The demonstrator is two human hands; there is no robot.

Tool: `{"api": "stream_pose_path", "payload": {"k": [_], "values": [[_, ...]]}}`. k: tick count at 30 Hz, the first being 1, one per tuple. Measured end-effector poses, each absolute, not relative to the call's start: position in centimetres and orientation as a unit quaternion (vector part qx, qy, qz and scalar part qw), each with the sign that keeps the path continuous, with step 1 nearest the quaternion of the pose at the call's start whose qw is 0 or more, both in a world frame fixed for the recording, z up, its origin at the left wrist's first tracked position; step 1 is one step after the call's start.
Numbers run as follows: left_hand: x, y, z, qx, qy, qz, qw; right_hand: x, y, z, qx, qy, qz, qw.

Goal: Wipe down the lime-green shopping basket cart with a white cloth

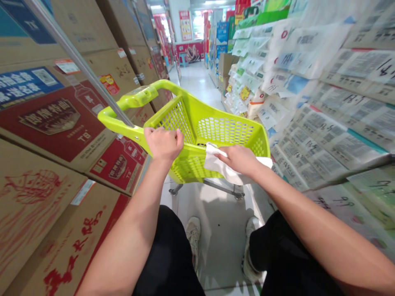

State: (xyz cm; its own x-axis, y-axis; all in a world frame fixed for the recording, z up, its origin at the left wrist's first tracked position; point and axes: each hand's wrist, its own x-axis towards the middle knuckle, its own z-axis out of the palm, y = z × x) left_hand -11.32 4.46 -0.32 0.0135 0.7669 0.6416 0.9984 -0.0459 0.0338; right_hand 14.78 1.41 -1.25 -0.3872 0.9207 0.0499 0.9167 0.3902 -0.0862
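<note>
In front of my legs stands a lime-green plastic shopping cart [222, 107] with perforated sides, turned so its handle points to the left. My left hand [163, 142] is closed around the cart's near upper rim, close to the handle end. Farther right along the same rim, my right hand [239, 158] presses a white cloth [212, 160] against the side. Its fingers are curled over the cloth, which hangs down the outside of the basket. Part of the basket floor is hidden behind the near rim and my hands.
Stacked cardboard boxes [58, 113] line the left side, close to the cart's handle. On the right rise piles of packaged tissue [327, 139] with handwritten prices. A pale tiled aisle [197, 76] runs ahead toward a small blue stool [183, 58]. A metal pole [77, 53] slants across the upper left.
</note>
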Motion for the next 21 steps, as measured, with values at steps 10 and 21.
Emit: {"api": "stream_pose_path", "payload": {"k": [10,21], "values": [[-9.3,3.4,-0.6,-0.712,-0.608,-0.279,0.214,11.8,1.5,-1.2,-0.551,-0.828,-0.008,0.105],[-10.0,4.0,-1.2,-0.712,-0.591,-0.318,0.207,9.3,1.5,-0.9,-0.539,-0.832,-0.025,0.127]]}}
